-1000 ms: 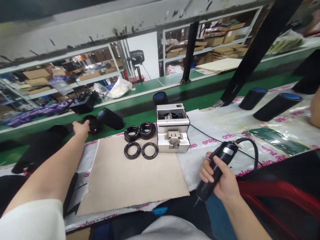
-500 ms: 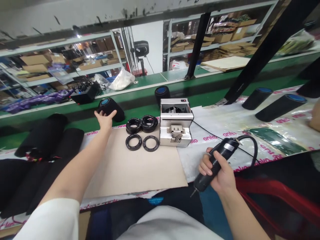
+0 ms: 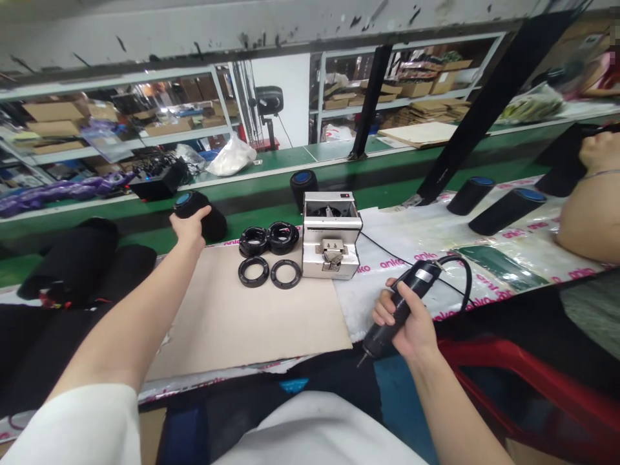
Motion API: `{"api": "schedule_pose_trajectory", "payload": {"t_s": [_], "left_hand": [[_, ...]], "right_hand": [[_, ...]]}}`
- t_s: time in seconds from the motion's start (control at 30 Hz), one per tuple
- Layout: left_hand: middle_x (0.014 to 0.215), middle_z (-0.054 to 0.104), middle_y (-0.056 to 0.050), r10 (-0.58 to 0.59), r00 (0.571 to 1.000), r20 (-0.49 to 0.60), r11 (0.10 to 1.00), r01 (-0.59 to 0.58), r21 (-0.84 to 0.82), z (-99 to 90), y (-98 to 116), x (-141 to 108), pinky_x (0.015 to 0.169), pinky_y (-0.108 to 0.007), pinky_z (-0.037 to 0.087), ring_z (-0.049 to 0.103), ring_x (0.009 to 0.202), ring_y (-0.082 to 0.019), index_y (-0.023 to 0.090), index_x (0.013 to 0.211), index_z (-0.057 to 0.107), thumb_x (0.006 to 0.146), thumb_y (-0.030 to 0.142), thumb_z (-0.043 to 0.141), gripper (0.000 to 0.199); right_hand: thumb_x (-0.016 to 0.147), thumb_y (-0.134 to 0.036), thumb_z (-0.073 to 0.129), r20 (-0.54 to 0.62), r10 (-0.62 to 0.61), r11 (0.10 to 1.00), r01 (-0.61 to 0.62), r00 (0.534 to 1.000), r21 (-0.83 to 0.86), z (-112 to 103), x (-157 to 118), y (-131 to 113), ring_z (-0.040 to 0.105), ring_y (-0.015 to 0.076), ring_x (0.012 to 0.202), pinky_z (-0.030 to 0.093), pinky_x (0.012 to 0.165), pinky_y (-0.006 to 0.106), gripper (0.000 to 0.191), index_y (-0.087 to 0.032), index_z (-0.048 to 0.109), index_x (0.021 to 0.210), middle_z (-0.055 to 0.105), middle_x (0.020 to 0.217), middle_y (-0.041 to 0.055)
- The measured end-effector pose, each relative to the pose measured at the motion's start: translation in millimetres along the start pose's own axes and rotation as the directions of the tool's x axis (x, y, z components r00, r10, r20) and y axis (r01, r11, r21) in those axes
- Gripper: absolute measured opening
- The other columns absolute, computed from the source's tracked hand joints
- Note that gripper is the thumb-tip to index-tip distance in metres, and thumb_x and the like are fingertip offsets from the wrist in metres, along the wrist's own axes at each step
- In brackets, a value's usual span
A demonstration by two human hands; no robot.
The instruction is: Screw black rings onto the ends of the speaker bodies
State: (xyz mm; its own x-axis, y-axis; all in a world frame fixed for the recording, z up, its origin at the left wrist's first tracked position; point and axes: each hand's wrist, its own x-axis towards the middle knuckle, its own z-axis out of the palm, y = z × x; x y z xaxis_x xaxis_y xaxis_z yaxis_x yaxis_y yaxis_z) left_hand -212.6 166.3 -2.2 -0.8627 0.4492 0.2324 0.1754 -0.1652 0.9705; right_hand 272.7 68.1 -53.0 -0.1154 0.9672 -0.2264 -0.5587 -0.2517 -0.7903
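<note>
My left hand reaches out to the far left and is wrapped round a black cylindrical speaker with a blue end, on the green surface. In my right hand is a black electric screwdriver, its bit pointing down and left beyond the table's front edge. Between the hands, two black rings lie flat on a cardboard sheet, with small stacks of more rings behind them. Just right of the rings stands a silver screw feeder.
Large black cylinders lie at the left. Another speaker stands behind the feeder, and two more stand at the right. A co-worker's arm reaches in at the far right. A slanted black post rises from the table.
My left hand has closed from spread fingers onto the speaker. The right hand keeps the screwdriver in much the same pose. The view has shifted, and the co-worker's arm shows more.
</note>
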Motion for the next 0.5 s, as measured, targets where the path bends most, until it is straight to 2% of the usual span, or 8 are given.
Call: {"api": "schedule_pose_trajectory", "payload": {"t_s": [0.07,0.17,0.27,0.3,0.33,0.4,0.47,0.5], "left_hand": [[0.137,0.068,-0.011,-0.003,0.998,-0.063,0.998,0.0,-0.056,-10.9,11.1,-4.8,0.097,-0.041,0.066,0.072,0.117,-0.023,0.015,0.133,0.062,0.098,0.021,0.079,0.039],[0.136,0.071,-0.003,0.034,0.995,-0.095,0.991,-0.046,-0.127,-41.8,30.8,-22.4,0.111,-0.035,0.059,0.07,0.126,-0.016,0.015,0.127,0.054,0.09,0.011,0.083,0.046],[0.123,0.076,0.006,0.092,0.994,-0.057,0.982,-0.1,-0.162,-82.9,44.2,-61.2,0.117,-0.041,0.057,0.071,0.13,-0.018,0.019,0.118,0.056,0.077,0.012,0.091,0.055],[0.12,0.078,0.006,0.106,0.994,-0.001,0.98,-0.105,-0.17,-96.7,45.1,-78.6,0.119,-0.045,0.056,0.071,0.132,-0.022,0.02,0.115,0.059,0.069,0.016,0.097,0.06],[0.119,0.079,0.004,0.133,0.99,0.044,0.976,-0.124,-0.179,-109.9,43.9,-97.3,0.121,-0.048,0.054,0.071,0.133,-0.026,0.02,0.114,0.062,0.061,0.02,0.102,0.066],[0.112,0.08,-0.001,0.092,0.995,0.031,0.988,-0.088,-0.127,-133.0,36.0,-135.4,0.118,-0.053,0.057,0.075,0.125,-0.031,0.019,0.11,0.067,0.048,0.026,0.105,0.073],[0.112,0.08,-0.006,0.034,0.998,0.051,0.998,-0.031,-0.061,-149.9,24.3,-169.6,0.117,-0.06,0.057,0.076,0.122,-0.036,0.017,0.111,0.07,0.045,0.027,0.106,0.075],[0.114,0.079,-0.008,0.008,0.997,0.083,1.0,-0.009,0.009,-155.6,18.5,-183.7,0.118,-0.062,0.055,0.075,0.123,-0.037,0.017,0.114,0.071,0.047,0.029,0.106,0.077]], "right_hand": [[0.067,-0.057,0.095,0.009,-0.01,0.999,0.01,1.0,-0.044,3.3,-4.5,-6.7,0.037,0.0062,0.04,0.041,0.044,0.02,0.061,-0.025,0.053,0.099,0.046,0.054,-0.0115],[0.072,-0.056,0.091,0.068,-0.005,0.988,0.015,0.998,-0.152,14.5,-11.2,-17.0,0.041,0.0085,0.04,0.043,0.045,0.023,0.057,-0.026,0.053,0.103,0.049,0.054,-0.0108],[0.074,-0.047,0.094,0.15,0.061,0.955,-0.014,0.987,-0.296,37.1,-13.9,-21.1,0.048,0.0117,0.041,0.044,0.046,0.026,0.052,-0.023,0.057,0.103,0.058,0.058,-0.0067],[0.074,-0.045,0.094,0.175,0.093,0.922,-0.018,0.98,-0.387,47.6,-13.5,-20.3,0.051,0.0123,0.042,0.043,0.046,0.026,0.051,-0.021,0.059,0.103,0.062,0.062,-0.0043],[0.076,-0.044,0.093,0.208,0.117,0.854,0.008,0.971,-0.52,59.3,-12.5,-18.5,0.054,0.0131,0.045,0.044,0.047,0.026,0.049,-0.02,0.061,0.105,0.067,0.068,-0.0015],[0.081,-0.043,0.086,0.289,0.15,0.597,0.146,0.946,-0.789,85.1,-8.7,-11.8,0.068,0.018,0.063,0.054,0.057,0.029,0.047,-0.02,0.065,0.116,0.076,0.091,0.0048],[0.087,-0.036,0.078,0.379,0.177,0.315,0.312,0.909,-0.896,109.9,-3.7,-1.9,0.077,0.0244,0.096,0.063,0.081,0.035,0.048,-0.024,0.065,0.132,0.078,0.119,0.0072],[0.089,-0.03,0.073,0.418,0.19,0.236,0.372,0.889,-0.898,120.2,-1.4,3.9,0.076,0.0263,0.112,0.062,0.095,0.037,0.05,-0.027,0.064,0.138,0.076,0.129,0.0068]]}}
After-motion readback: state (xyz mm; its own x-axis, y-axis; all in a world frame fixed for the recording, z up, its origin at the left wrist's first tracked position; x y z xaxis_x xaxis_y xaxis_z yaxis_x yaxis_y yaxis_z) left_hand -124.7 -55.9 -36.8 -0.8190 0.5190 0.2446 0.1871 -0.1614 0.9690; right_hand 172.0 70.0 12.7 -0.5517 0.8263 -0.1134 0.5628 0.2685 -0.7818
